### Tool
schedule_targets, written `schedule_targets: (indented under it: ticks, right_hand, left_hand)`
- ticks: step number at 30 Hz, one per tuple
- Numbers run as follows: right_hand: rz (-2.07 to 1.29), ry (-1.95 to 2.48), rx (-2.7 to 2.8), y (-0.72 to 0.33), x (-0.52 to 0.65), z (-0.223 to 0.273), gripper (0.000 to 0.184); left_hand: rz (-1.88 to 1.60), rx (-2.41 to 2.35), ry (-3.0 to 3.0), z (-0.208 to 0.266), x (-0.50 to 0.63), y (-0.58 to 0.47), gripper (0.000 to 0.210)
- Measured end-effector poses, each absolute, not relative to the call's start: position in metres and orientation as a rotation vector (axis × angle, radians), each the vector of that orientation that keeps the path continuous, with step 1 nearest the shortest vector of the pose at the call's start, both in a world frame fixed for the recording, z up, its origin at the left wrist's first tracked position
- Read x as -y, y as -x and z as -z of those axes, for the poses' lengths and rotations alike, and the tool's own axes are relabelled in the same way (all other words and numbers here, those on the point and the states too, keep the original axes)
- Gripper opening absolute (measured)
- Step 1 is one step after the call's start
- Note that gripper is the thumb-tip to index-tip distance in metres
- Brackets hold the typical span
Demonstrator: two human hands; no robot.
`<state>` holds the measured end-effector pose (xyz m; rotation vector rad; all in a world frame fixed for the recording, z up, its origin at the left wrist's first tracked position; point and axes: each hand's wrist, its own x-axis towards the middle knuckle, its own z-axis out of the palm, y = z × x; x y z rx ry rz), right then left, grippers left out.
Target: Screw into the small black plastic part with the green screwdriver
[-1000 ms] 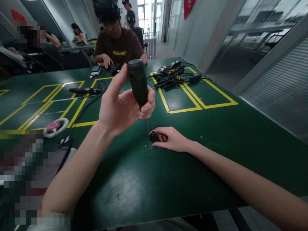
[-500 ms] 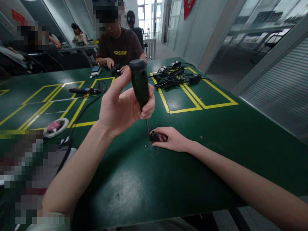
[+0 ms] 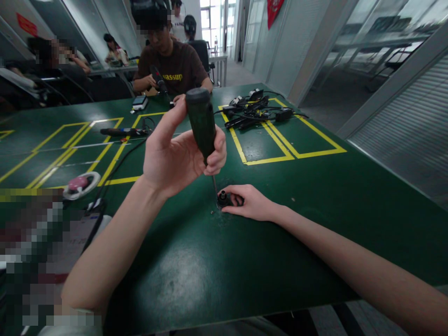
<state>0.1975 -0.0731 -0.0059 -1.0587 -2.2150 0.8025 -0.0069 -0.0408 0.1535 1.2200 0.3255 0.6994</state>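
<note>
My left hand is closed around the dark handle of a screwdriver, which stands nearly upright with its thin shaft pointing down. The shaft's lower end meets the near left side of a small black part with a short metal tube on top; the exact contact is too small to make out. My right hand pinches that part against the green table between thumb and fingers. Just left of the part lies a tiny screw-like piece.
A heap of black cables and tools lies at the back right inside yellow tape. To the left are a black corded tool and a white ring with a pink centre. Across the table sits a person holding a dark tool.
My left hand and the screwdriver handle have shifted very slightly left. My right hand and the black part stay put. The person opposite has raised a dark tool.
</note>
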Motion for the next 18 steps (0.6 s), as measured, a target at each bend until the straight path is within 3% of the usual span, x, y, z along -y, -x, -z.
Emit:
schedule_targets:
  ticks: [11,18]
  right_hand:
    - [-0.807,1.052,2.219,-0.1975,0.0732,0.0046,0.037]
    - [-0.794,1.038,2.221,-0.1987,0.0728,0.0080,0.037]
  left_hand:
    - [-0.752,-0.296,-1.257,-0.1506,0.0413,0.0060,0.054]
    - [-0.698,-0.304,-1.222,-0.1521,0.0389,0.0096,0.078]
